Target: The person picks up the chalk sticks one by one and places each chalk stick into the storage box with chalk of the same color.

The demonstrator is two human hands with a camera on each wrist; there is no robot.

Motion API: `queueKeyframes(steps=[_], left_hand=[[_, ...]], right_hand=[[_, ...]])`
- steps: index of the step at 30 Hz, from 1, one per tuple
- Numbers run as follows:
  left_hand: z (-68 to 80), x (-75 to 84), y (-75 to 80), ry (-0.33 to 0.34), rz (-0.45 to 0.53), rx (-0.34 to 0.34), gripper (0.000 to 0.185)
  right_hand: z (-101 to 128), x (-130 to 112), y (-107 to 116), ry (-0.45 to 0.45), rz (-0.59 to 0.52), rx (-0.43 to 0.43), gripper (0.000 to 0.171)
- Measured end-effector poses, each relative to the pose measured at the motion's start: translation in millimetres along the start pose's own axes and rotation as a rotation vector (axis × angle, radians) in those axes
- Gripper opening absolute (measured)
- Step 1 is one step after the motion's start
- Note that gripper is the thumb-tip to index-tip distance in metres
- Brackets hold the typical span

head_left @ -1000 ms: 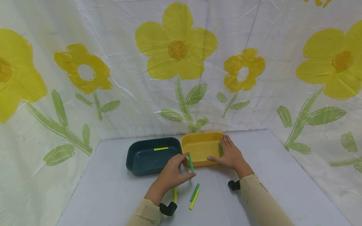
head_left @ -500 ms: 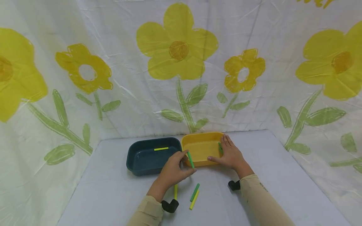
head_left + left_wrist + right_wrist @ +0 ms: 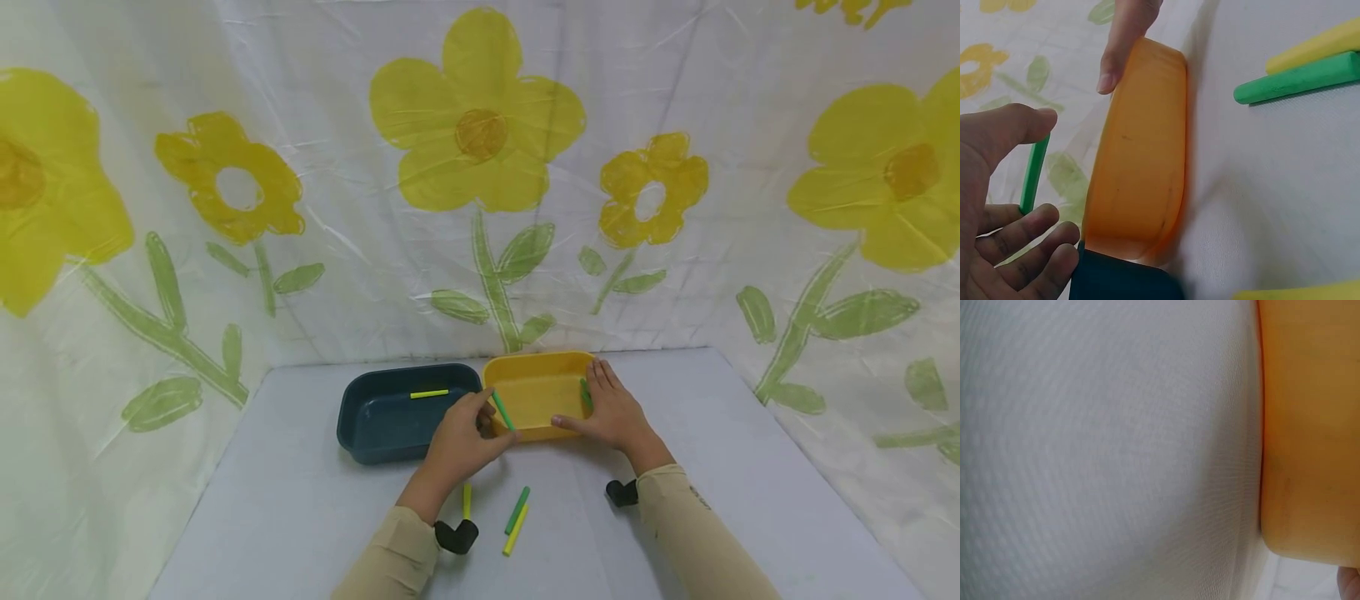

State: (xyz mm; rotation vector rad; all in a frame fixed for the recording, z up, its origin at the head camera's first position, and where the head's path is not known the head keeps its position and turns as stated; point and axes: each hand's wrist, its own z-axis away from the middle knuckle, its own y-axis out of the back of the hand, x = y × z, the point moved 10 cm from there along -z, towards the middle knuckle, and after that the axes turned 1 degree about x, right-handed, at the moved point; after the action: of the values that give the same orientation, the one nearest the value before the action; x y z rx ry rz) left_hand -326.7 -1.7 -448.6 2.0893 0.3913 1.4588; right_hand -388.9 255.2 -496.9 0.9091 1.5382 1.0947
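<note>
Toward the bench's far edge, our left hand [image 3: 459,440] pinches a green stick [image 3: 503,410] over the yellow tray [image 3: 534,367] our flat right hand [image 3: 611,410] steadies, one stick in each tray, three [image 3: 516,510] left near us.

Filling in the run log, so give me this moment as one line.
left hand: pinches green stick at yellow tray | right hand: rests on tray | blue tray: one yellow stick

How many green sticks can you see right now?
3: one green stick in the left hand, one in the yellow tray by the right hand, one on the table. Others may be hidden.
</note>
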Motion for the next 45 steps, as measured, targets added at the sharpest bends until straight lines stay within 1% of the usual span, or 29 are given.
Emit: queueKeyframes(steps=[5, 12, 16, 22, 30, 38, 45], left_hand=[[-3.1, 0.8, -0.8, -0.005, 0.004, 0.001, 0.083], [-8.2, -3.7, -2.3, -0.004, 0.002, 0.013, 0.083], [-12.6, -4.7, -2.5, -0.006, 0.020, 0.019, 0.083], [-17.3, -5.9, -6.7, -0.002, 0.042, 0.002, 0.084], [-20.5, -6.6, -11.6, 0.012, 0.098, -0.025, 0.083], [-23.9, -8.6, -14.4, 0.022, 0.080, -0.028, 0.085], [-23.5, -10.2, -15.9, 0.034, 0.090, -0.031, 0.084]], right_hand=[[2, -1, 1, -0.007, -0.015, -0.002, 0.131], [3, -2, 1, -0.006, -0.017, 0.001, 0.132], [1, -2, 2, -0.001, -0.018, 0.009, 0.132], [1, 1, 1, -0.006, -0.018, 0.012, 0.133], [2, 2, -2, -0.005, -0.018, 0.005, 0.132], [1, 0, -1, -0.002, -0.008, 0.002, 0.131], [0, 2, -2, -0.004, -0.004, -0.004, 0.131]])
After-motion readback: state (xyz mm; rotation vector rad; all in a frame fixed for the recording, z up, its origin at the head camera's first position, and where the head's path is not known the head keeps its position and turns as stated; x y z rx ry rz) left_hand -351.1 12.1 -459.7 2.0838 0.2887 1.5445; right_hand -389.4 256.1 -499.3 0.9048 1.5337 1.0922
